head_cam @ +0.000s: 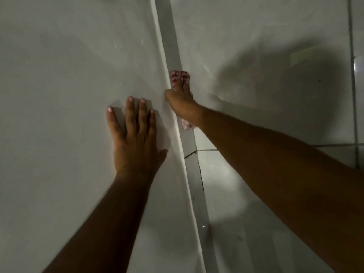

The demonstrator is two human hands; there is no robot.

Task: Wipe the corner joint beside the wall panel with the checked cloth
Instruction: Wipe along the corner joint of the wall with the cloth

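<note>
A pale wall panel (69, 75) fills the left half of the view. Its white edge meets a grey corner joint (169, 42) that runs from the top centre down to the bottom. My right hand (182, 102) presses a red-and-white checked cloth (179, 75) into that joint at mid-height. The cloth shows above my fingertips and again below my palm. My left hand (136, 134) lies flat on the panel just left of the joint, fingers spread, holding nothing.
Right of the joint is a smooth grey-white wall (256, 36) with my arm's shadow on it. Glossy tiles (216, 194) with dark grout lines lie lower right. A cracked grout line (190, 153) crosses the joint below my right hand.
</note>
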